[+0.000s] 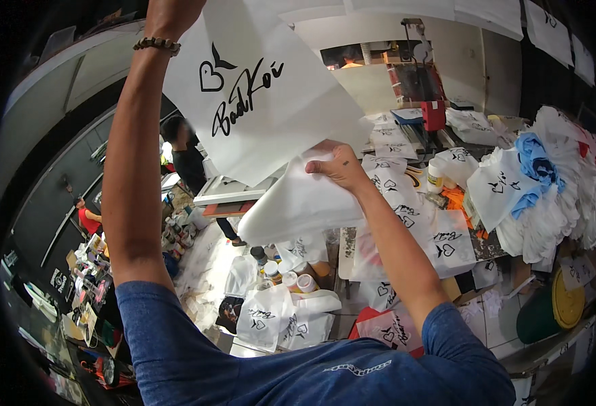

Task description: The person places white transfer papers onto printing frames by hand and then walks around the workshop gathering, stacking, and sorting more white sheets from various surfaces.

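A thin white plastic bag [264,145], printed with a black heart-like mark and lettering, hangs raised in front of me. My right hand [335,166] grips it near its lower right edge, thumb on top and fingers mostly hidden behind. The bag's lower part [305,210] folds out below that hand. My left hand [176,15] is lifted high at the bag's upper left; its fingers pass out of the picture, so their hold does not show. A beaded bracelet [156,44] circles the left wrist.
Printed white bags [396,183] cover the table on the right, beside a large white heap [562,183] with a blue cloth [536,166]. Jars [289,279] stand below. A green bin [540,314] has a yellow lid. One person in black [188,162] stands left; another wears red [89,220].
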Motion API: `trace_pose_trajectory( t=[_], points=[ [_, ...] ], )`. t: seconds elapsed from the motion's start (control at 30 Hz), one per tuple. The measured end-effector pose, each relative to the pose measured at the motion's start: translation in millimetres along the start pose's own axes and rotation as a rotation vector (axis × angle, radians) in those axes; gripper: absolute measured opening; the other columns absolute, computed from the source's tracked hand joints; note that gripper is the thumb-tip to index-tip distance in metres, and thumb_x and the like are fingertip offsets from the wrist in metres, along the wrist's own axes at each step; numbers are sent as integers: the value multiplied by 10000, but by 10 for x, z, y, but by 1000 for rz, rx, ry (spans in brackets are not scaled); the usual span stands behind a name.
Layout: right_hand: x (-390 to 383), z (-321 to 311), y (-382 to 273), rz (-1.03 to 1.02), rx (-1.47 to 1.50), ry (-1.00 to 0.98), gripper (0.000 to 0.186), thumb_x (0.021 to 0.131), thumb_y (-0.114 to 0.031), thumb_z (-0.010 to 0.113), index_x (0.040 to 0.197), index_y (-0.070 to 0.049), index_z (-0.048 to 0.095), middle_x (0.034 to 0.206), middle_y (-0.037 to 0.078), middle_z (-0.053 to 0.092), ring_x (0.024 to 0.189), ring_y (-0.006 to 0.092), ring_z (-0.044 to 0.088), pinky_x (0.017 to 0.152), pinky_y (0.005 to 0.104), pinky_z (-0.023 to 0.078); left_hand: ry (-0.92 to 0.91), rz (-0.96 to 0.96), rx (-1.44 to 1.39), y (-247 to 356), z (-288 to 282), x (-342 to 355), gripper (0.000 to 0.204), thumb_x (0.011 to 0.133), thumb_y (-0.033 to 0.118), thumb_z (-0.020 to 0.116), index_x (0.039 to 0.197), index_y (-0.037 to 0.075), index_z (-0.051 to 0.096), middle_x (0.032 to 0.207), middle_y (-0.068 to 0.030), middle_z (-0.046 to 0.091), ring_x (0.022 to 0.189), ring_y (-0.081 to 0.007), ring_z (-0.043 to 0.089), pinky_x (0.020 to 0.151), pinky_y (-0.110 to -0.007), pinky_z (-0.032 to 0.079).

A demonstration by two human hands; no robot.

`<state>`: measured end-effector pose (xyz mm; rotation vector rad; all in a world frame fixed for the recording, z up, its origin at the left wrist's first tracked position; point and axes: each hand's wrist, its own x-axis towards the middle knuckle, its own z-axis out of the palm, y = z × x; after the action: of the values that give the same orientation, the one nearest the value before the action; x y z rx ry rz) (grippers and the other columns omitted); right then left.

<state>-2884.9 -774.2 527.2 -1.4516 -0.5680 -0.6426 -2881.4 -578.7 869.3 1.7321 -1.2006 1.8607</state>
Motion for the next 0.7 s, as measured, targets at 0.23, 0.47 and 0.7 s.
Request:
trace_pose_trajectory(
  t=[0.23, 0.47, 0.7],
  points=[
    [-122, -43, -7, 210, 285, 67, 433, 716, -71, 807, 1111, 7, 647, 1094, 85, 656, 949, 139, 614, 852, 262, 506, 50, -51, -35, -54, -154, 158, 144, 870, 47, 568, 938, -6, 684, 899, -146, 692, 801, -219, 653, 699, -322, 519],
    [-170, 4, -229, 53, 235, 69, 410, 723, -36, 789, 1101, 13, 639, 1062, 99, 660, 904, 143, 632, 816, 270, 528, 51, 144, -22, 19, -76, 221, 122, 848, 42, 568, 876, -20, 669, 842, -158, 675, 750, -254, 640, 654, -339, 503],
    [-199, -15, -314, 5, 110, -6, 523, 687, -177, 849, 1119, 25, 633, 1092, 91, 658, 977, 139, 589, 845, 259, 477, -10, 166, 21, 195, 66, 274, 117, 837, 30, 552, 806, -52, 630, 813, -195, 653, 718, -306, 635, 631, -368, 499]
  ],
)
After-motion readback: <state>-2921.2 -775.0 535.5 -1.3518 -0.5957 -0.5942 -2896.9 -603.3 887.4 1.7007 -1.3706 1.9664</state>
